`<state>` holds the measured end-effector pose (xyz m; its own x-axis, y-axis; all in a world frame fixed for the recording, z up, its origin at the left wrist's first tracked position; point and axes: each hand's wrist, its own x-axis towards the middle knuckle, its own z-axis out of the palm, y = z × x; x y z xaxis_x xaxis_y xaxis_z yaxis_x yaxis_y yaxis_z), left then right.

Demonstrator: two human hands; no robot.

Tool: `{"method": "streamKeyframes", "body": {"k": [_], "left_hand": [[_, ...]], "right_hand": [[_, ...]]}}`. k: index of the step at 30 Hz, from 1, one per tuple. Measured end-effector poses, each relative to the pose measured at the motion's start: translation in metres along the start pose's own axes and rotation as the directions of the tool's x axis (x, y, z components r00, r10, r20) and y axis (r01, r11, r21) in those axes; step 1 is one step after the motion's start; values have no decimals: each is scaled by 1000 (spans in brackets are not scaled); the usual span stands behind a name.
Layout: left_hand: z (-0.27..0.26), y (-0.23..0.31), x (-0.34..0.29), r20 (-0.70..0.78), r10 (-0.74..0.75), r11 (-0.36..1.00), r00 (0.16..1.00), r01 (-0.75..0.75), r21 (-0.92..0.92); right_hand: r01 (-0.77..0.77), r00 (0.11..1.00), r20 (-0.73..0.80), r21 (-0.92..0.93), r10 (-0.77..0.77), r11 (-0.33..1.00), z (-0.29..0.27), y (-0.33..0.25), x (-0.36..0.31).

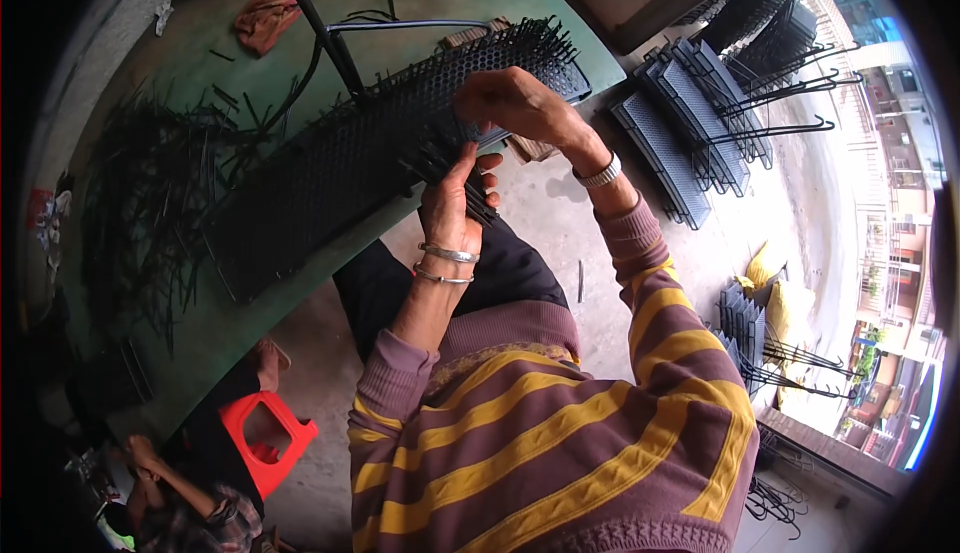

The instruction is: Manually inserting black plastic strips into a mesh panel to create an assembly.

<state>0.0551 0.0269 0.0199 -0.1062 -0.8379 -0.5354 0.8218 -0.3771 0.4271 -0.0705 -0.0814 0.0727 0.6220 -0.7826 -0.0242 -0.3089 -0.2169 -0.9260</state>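
Observation:
My left hand [452, 203] is closed around a bundle of thin black strips [427, 160] whose ends stick out past the thumb and below the fingers. Just above it, my right hand [520, 105] is bent over a long black perforated panel [290, 203], its fingers curled together. Whatever those fingers pinch is hidden by the hand. The panel lies slantwise on a green table [235, 328] and is full of small holes. Many black strips [545, 41] stand upright along its far edge, thickest at the right end.
A tangled heap of black strips [140, 203] covers the table's left side. A dark metal post [320, 28] rises behind the panel. Stacked black racks with wire hooks [690, 118] stand to the right. At lower left, another person [190, 498] sits near a red stool [265, 443].

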Motion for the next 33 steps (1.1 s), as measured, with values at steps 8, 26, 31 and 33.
{"method": "streamKeyframes", "body": {"k": [8,26,31,33], "left_hand": [[5,4,1,-148,-61,996,987,71,59],[5,2,1,-24,-65,998,998,65,-22],[6,1,2,-24,-24,999,999,24,28],[5,-1,3,-26,-26,999,999,27,33]], "right_hand": [[39,911,-407,-81,-69,996,-7,-8,7],[-36,819,-412,-732,-400,680,14,23,46],[-22,977,-204,-399,-65,917,-7,11,15],[17,988,-145,-237,-53,971,-2,3,3]]}}
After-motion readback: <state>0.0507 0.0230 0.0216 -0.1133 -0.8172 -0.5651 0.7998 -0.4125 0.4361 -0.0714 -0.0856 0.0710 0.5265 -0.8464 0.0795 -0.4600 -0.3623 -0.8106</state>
